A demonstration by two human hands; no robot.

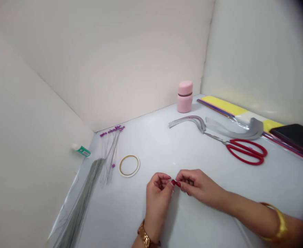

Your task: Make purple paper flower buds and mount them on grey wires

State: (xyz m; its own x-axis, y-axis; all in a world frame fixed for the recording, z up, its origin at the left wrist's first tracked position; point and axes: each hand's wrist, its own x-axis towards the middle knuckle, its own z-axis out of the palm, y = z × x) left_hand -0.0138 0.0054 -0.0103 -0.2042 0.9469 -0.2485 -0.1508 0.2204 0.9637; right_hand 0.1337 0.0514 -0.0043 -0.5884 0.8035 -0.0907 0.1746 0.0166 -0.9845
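Note:
Near the front of the white table, my left hand (158, 193) and my right hand (199, 187) meet at their fingertips. Thumb and finger of each are pinched together over something too small to make out; a tiny pale bit shows between the nails. Left of them lies a narrow roll of white tape (120, 171), flat on the table. Several thin wires with purple tips (117, 128) are spread out beyond it, one purple tip (113, 165) lying closer. Red-handled scissors (247, 151) rest beyond my right hand, blades pointing left.
A bundle of grey wires (83, 203) runs along the left edge, near a green-and-white tube or wrapper (83, 151). Curled grey strips (187, 119) lie behind the scissors. A pink flask (185, 98), yellow-edged flat packs (223, 105) and a dark phone-like object (294, 136) line the back right by the walls.

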